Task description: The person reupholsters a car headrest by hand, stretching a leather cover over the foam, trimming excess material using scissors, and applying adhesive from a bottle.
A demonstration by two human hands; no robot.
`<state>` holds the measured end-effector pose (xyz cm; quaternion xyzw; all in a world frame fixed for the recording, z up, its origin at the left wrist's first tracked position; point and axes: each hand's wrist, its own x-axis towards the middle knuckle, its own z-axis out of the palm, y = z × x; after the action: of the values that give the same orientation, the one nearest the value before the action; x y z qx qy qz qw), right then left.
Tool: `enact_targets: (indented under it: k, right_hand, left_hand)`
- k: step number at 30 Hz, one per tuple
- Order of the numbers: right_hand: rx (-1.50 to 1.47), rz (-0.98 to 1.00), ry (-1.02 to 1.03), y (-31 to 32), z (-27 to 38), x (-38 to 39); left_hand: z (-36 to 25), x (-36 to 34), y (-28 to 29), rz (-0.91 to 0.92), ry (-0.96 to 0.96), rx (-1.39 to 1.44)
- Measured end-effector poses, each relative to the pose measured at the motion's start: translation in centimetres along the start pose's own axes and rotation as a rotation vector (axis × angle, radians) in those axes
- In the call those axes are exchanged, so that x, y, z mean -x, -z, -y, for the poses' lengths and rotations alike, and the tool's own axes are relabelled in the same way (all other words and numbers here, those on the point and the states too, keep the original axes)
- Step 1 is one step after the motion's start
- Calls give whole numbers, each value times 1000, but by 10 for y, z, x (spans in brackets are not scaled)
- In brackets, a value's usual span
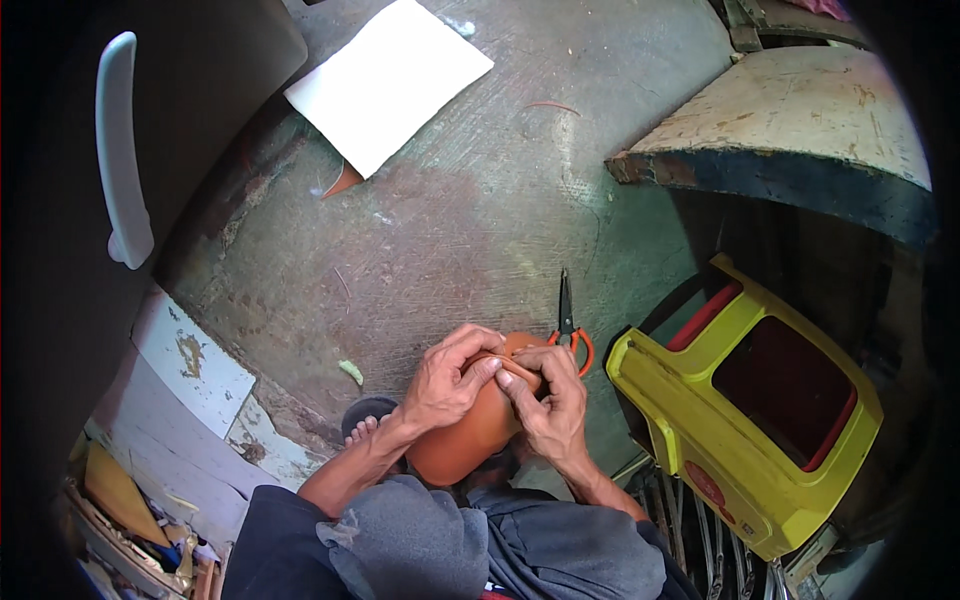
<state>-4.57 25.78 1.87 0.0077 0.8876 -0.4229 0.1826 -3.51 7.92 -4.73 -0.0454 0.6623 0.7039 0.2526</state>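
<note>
Pinching the folded edge of the brown piece point(452, 447), your left hand point(445, 382) and right hand point(556, 408) meet with the thumbs just beside each other. Your left grip is clamped on this edge, thumb toward you and fingers curled over the far side; your right grip is clamped on the same edge, to the right. The brown piece lies in front of your grey trousers point(565, 545), its smooth, rounded lower part between your forearms, a further part showing beyond your fingers. Just beyond its right side, scissors point(566, 318) with orange handles rest on the floor point(450, 255), blades pointing away from you. Farther right of it, note the yellow frame point(655, 400) with a dark window. To its left are your bare toes point(362, 428) and, beyond them, a green scrap point(351, 372). Well beyond it, leftward, lies a white sheet point(395, 85); far beyond it, rightward, a worn board point(790, 105).
</note>
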Motion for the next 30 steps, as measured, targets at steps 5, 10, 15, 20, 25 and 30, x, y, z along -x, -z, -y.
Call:
enact_targets:
  k: [5,10,15,20,25,30]
  right_hand:
    - [-52,-54,36,-15,-3,1]
    - [79,-121,201,-17,-7,-3]
    - [211,-269,322,-17,-46,9]
    - [-34,-342,194,-15,-78,25]
    - [-599,-306,-189,-33,-104,29]
    - [-776,-284,-242,-45,-107,21]
  left_hand:
    - [28,8,-12,-106,-103,165]
    - [23,3,-16,-221,-158,230]
    - [5,8,-10,-1,-123,-243]
    - [22,21,-9,67,60,-132]
    - [63,62,10,161,322,2]
    - [68,63,16,212,448,438]
